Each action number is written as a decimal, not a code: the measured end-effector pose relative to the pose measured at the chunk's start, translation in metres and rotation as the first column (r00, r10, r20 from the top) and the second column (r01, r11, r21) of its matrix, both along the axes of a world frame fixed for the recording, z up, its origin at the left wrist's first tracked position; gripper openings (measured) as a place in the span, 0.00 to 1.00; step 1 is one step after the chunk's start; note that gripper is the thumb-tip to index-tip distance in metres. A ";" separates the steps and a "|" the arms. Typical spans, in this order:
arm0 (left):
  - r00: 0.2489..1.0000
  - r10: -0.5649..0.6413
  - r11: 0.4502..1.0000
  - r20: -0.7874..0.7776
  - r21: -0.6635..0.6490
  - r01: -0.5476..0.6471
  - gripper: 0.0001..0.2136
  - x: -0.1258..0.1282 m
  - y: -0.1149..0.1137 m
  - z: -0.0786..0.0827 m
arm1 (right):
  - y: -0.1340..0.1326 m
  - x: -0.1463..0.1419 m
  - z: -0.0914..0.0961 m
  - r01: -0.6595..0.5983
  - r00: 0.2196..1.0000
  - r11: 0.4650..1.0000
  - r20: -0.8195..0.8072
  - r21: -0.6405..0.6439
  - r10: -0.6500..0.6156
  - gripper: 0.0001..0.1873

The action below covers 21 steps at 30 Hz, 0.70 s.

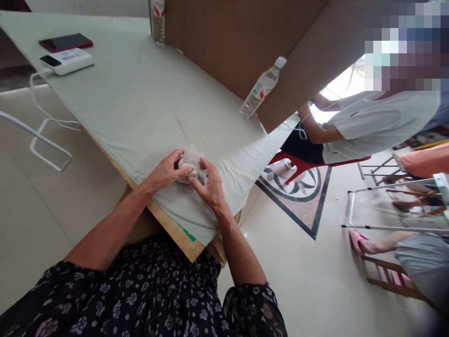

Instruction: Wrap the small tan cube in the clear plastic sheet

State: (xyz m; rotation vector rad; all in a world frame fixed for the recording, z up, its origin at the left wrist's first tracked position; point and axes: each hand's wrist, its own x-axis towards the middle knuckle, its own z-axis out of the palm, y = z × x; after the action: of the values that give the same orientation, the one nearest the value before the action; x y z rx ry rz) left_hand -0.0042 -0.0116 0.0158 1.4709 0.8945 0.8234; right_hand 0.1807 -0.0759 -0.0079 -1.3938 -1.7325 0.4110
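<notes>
Close to the near corner of the cloth-covered table, both of my hands are around a small whitish packet in clear plastic wrap. My left hand grips its left side, with the thumb lying across the front. On the right side, my right hand has its thumb and fingers curled against the wrap. Part of the packet is hidden behind my fingers, and what lies inside the plastic cannot be made out.
A large cardboard panel stands across the table. Beside it are a tilted water bottle and another bottle. A phone and a white power bank lie far left. A seated person is at right.
</notes>
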 end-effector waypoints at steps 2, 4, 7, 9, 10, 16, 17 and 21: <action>1.000 -0.014 1.000 -0.010 -0.005 0.014 0.34 -0.001 0.001 0.000 | 0.005 -0.002 -0.002 -0.022 0.999 1.000 0.046 -0.009 0.023 0.35; 1.000 -0.014 1.000 -0.013 -0.014 0.014 0.37 -0.002 0.001 0.001 | 0.009 -0.004 -0.001 -0.033 0.996 0.999 0.082 -0.033 0.036 0.37; 1.000 -0.011 0.999 0.003 -0.047 0.011 0.39 -0.002 0.002 0.001 | 0.012 -0.005 0.002 -0.028 0.992 0.995 0.120 -0.100 0.040 0.39; 1.000 -0.010 0.997 0.008 -0.071 0.011 0.39 -0.002 0.001 0.001 | 0.013 -0.004 0.006 -0.018 0.988 0.990 0.148 -0.139 0.039 0.39; 1.000 -0.006 0.997 0.010 -0.081 0.007 0.39 -0.001 0.001 0.001 | 0.014 -0.004 0.009 -0.014 0.986 0.988 0.163 -0.153 0.040 0.39; 0.993 0.026 0.995 0.115 -0.100 -0.014 0.35 0.004 -0.001 -0.001 | 0.015 -0.004 0.020 0.016 0.974 0.983 0.226 -0.183 0.026 0.37; 0.991 0.029 0.995 0.127 -0.098 -0.016 0.34 0.005 -0.001 -0.002 | 0.015 -0.004 0.020 0.021 0.974 0.982 0.228 -0.188 0.023 0.37; 0.991 0.043 0.997 0.129 -0.068 -0.034 0.30 0.005 -0.002 -0.002 | 0.010 -0.004 0.017 0.034 0.983 0.988 0.186 -0.149 -0.006 0.37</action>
State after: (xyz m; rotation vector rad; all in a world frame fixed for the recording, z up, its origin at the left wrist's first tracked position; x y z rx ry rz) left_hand 0.0010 -0.0135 0.0139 1.3312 0.8461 0.9001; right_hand 0.1766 -0.0656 0.0090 -1.6000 -1.8668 0.4210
